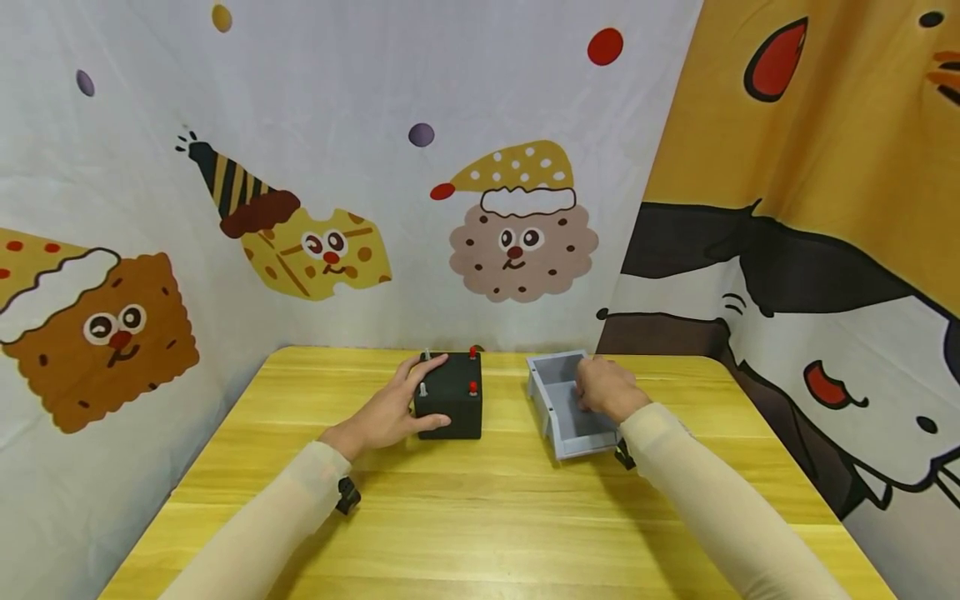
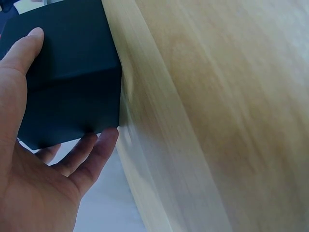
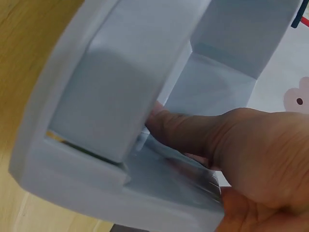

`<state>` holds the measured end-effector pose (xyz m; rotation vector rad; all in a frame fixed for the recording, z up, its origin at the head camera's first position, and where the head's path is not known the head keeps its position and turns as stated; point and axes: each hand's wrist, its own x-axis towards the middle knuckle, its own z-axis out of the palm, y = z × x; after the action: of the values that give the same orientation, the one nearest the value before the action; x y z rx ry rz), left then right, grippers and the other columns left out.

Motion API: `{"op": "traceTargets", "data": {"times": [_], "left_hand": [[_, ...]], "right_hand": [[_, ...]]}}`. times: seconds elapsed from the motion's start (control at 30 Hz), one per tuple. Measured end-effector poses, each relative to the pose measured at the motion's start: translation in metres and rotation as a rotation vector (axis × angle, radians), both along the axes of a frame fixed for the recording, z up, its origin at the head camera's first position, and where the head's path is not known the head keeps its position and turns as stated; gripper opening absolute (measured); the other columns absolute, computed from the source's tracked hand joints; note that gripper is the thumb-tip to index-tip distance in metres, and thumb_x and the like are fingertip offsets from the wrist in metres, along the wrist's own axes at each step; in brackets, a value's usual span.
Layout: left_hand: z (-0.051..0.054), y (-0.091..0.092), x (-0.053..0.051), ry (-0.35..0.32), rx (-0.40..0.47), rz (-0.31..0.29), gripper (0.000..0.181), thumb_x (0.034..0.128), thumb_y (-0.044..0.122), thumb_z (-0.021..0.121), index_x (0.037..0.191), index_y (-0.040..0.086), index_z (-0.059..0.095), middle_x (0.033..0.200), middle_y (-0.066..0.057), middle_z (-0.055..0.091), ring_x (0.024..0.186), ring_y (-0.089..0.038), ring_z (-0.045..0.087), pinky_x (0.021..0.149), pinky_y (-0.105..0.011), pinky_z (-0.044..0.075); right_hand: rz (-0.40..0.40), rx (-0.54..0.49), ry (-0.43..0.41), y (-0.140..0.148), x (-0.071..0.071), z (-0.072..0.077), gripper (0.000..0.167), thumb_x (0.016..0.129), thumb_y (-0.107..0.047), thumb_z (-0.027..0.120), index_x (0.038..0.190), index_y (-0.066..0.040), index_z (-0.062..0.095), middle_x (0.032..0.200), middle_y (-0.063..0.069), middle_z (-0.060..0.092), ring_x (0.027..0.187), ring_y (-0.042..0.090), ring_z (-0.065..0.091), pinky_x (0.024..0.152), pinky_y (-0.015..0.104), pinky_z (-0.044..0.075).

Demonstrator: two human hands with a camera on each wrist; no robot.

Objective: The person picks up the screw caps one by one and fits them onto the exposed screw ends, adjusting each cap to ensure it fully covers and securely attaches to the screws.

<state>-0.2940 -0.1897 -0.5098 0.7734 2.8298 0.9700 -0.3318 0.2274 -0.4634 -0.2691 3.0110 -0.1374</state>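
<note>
A black box stands on the table, with two red-capped posts on the right of its top and two pale grey posts on the left. My left hand grips it from the left, the thumb on its near face and the fingers around its far-left side; in the left wrist view the thumb lies along the black box. To the right, my right hand reaches into a grey plastic bin. Inside the bin its fingertips are partly hidden, so what they touch is unclear.
A yellow wooden table carries both things near its back edge. Behind it hangs a cartoon-printed curtain. The bin stands a short gap to the right of the box. A shiny clear patch shows inside the bin.
</note>
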Motion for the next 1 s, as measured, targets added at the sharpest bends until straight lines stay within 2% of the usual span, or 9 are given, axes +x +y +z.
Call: {"op": "traceTargets", "data": {"times": [0.2,0.3,0.4,0.47,0.57,0.67,0.8,0.9,1.0], "left_hand": [[0.0,0.001,0.0,0.0,0.004,0.0,0.104,0.106,0.065,0.081,0.185,0.051,0.015,0.193,-0.025,0.011,0.106,-0.033,0.08,0.109,-0.065,0.065],[-0.001,0.001,0.0,-0.006,0.015,-0.003,0.104,0.1062,0.065,0.081,0.185,0.052,0.015,0.193,-0.025,0.011,0.124,-0.045,0.079,0.114,-0.069,0.063],[-0.001,0.001,0.0,-0.016,0.028,-0.006,0.103,0.1065,0.065,0.081,0.185,0.052,0.015,0.193,-0.026,0.011,0.141,-0.055,0.071,0.118,-0.074,0.06],[-0.001,0.001,0.0,-0.021,0.033,-0.007,0.103,0.1067,0.065,0.081,0.185,0.052,0.015,0.194,-0.025,0.01,0.143,-0.056,0.069,0.119,-0.074,0.059],[-0.001,0.001,0.0,-0.027,0.039,-0.007,0.103,0.1067,0.065,0.081,0.185,0.053,0.015,0.194,-0.025,0.01,0.139,-0.055,0.072,0.118,-0.074,0.06],[-0.001,0.001,0.001,-0.031,0.038,-0.003,0.103,0.1063,0.065,0.081,0.184,0.054,0.015,0.194,-0.025,0.01,0.134,-0.051,0.075,0.116,-0.073,0.061],[-0.001,0.0,0.001,-0.039,0.032,0.004,0.103,0.106,0.065,0.081,0.184,0.055,0.014,0.194,-0.025,0.009,0.111,-0.036,0.08,0.107,-0.065,0.065],[0.0,0.0,0.001,-0.055,0.034,-0.001,0.104,0.1064,0.064,0.082,0.184,0.055,0.013,0.194,-0.025,0.009,0.085,-0.023,0.072,0.091,-0.052,0.065],[0.002,-0.001,0.001,-0.073,0.037,-0.01,0.104,0.1065,0.062,0.082,0.184,0.055,0.013,0.194,-0.024,0.009,0.075,-0.02,0.063,0.081,-0.043,0.059]], "right_hand": [[0.024,-0.01,0.052,0.002,0.006,0.002,0.022,0.092,-0.017,0.101,0.091,-0.014,0.079,0.113,0.017,0.069,0.099,0.032,0.068,0.085,0.059,0.062],[0.028,-0.019,0.08,0.004,0.009,0.002,0.024,0.091,-0.017,0.101,0.091,-0.015,0.077,0.113,0.016,0.069,0.104,0.034,0.068,0.093,0.065,0.059],[0.028,-0.036,0.1,0.005,0.011,0.001,0.024,0.092,-0.017,0.1,0.092,-0.015,0.077,0.115,0.016,0.069,0.107,0.035,0.068,0.099,0.069,0.057],[0.031,-0.049,0.118,0.006,0.012,0.0,0.023,0.092,-0.016,0.1,0.092,-0.014,0.077,0.116,0.016,0.07,0.109,0.036,0.068,0.102,0.071,0.056],[0.037,-0.067,0.154,0.007,0.013,-0.001,0.023,0.09,-0.013,0.099,0.091,-0.014,0.076,0.115,0.015,0.069,0.112,0.037,0.068,0.105,0.073,0.056],[0.051,-0.081,0.198,0.008,0.014,-0.002,0.021,0.089,-0.01,0.097,0.089,-0.014,0.076,0.113,0.015,0.07,0.111,0.038,0.069,0.101,0.073,0.059],[0.063,-0.094,0.242,0.008,0.015,-0.002,0.018,0.09,-0.009,0.093,0.088,-0.014,0.076,0.117,0.017,0.071,0.11,0.041,0.07,0.095,0.07,0.061],[0.063,-0.111,0.278,0.008,0.017,-0.001,0.017,0.091,-0.008,0.093,0.089,-0.015,0.077,0.121,0.019,0.073,0.109,0.043,0.071,0.091,0.068,0.062],[0.062,-0.133,0.308,0.007,0.02,0.0,0.018,0.092,-0.01,0.095,0.089,-0.015,0.078,0.121,0.02,0.074,0.106,0.043,0.07,0.087,0.066,0.062]]}}
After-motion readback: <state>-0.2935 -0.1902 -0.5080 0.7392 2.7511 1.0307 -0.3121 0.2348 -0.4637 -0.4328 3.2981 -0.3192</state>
